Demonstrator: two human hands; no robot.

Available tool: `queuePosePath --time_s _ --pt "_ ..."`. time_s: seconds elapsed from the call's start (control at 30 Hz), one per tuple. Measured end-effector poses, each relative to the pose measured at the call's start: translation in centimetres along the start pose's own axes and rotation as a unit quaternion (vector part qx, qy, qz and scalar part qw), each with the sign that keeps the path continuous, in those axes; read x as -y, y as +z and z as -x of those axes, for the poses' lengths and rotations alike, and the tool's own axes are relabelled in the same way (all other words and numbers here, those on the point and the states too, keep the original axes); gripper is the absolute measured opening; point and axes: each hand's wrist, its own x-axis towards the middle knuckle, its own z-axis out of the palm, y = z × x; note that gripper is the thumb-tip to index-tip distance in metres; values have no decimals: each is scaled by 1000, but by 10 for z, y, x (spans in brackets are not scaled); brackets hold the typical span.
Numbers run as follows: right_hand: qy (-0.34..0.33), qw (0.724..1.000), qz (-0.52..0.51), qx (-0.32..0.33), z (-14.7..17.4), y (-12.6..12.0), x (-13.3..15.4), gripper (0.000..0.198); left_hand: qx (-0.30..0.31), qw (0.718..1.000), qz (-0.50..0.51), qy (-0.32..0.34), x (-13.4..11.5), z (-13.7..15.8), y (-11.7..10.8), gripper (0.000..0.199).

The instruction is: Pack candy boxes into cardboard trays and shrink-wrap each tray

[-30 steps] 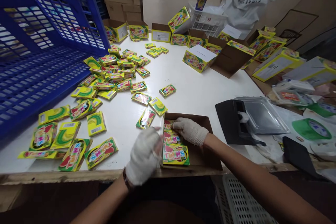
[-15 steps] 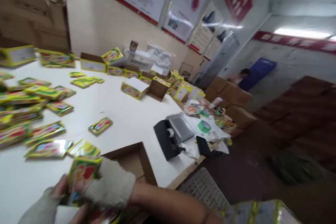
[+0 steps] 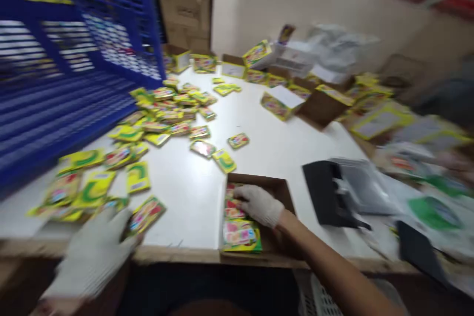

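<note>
- Clock centred on the open carton (image 3: 272,185), at the worktop's (image 3: 192,212) near edge; 12 points away from the wearer.
- Right hand (image 3: 259,205): inside the carton, fingers bent over the packets lined along its 9 o'clock side (image 3: 240,234); whether it pinches one, I cannot tell.
- Left hand (image 3: 98,244): at 9 o'clock, thumb and fingers parted beside a tilted packet (image 3: 148,215); blur hides any contact.
- Heap of packets (image 3: 172,111): 10 to 11 o'clock.
- Risks, as I judge: a careless left sweep could tip edge packets off; a right-hand nudge could skew the row.
</note>
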Motion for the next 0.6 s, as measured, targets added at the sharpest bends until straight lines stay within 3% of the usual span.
queuePosePath --time_s 0.07,0.17,0.23,0.33,0.4,0.5,0.6 --pt "-20 998 49 -15 0 6 2 13 28 998 -63 -4 6 2 -2 20" --pt "-32 999 38 8 1 6 1 16 40 995 -87 0 -3 -2 -3 27" --pt "-37 999 11 -17 5 3 4 16 7 999 -40 -8 -17 -1 -3 25" --pt "-30 989 -82 -123 15 -5 22 22 -95 989 115 -3 -49 3 2 32" --pt "-14 966 -197 -167 22 -9 38 26 -148 967 198 59 -77 1 11 36" --pt "0 914 -365 -177 27 -15 51 41 -221 929 224 197 -118 -6 19 48" --pt "27 877 -428 -216 34 -28 39 39 -247 896 264 258 -137 -9 4 59"
